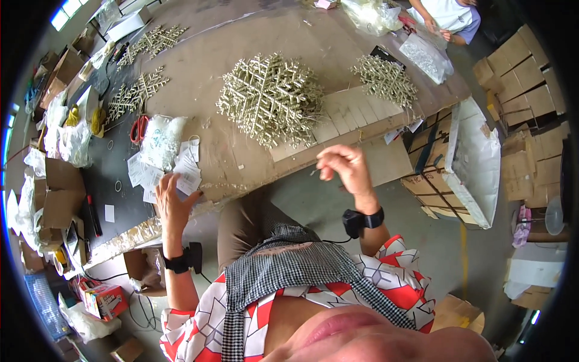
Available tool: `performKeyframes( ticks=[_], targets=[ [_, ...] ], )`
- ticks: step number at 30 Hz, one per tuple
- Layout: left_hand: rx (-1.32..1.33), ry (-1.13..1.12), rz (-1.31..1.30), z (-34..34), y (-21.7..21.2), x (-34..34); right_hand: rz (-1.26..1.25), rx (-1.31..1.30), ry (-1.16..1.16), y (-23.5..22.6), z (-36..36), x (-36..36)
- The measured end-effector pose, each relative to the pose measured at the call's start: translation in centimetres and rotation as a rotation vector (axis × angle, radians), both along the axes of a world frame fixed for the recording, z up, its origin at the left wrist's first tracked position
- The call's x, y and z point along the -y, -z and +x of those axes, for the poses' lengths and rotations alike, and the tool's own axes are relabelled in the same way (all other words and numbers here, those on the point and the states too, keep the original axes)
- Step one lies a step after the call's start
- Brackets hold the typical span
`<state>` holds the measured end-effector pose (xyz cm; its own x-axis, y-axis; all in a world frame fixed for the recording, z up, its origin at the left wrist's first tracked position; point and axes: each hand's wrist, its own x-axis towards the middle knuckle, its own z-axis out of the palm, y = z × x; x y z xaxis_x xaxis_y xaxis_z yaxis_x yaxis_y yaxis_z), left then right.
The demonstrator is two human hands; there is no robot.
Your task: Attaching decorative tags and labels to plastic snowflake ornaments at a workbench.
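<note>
My left hand (pixel 171 204) is at the table's front edge, thumb and fingers apart, its fingertips at a spread of white paper tags (pixel 188 172). Whether it touches a tag is hard to tell. Behind the tags lies a clear plastic bag (pixel 163 140) of small pale pieces. My right hand (pixel 348 172) hovers in front of the table edge with its fingers curled in a pinch. Something tiny and thin shows at its fingertips, too small to name. Beyond, in the middle of the table, is a pile of gold glitter snowflake ornaments (pixel 268 99).
Red-handled scissors (pixel 139 128) lie left of the bag. More gold snowflakes (pixel 386 81) sit at the right, others at the far left. An open carton (pixel 63 184) and a red marker (pixel 93 215) are on the left. Another person (pixel 449 21) works at the far right.
</note>
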<state>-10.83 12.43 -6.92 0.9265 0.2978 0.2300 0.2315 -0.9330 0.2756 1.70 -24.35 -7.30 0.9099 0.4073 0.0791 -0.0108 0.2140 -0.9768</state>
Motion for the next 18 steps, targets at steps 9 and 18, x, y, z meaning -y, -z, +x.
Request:
performKeyframes(
  ticks=[9,18],
  targets=[
    [0.018,0.030,-0.027,0.9,-0.1,-0.2,0.184,0.025,0.499,-0.6,1.1,3.9],
    [0.074,0.029,-0.048,1.4,0.1,-1.1,0.065,0.072,0.491,-1.6,-2.1,2.0]
  ],
)
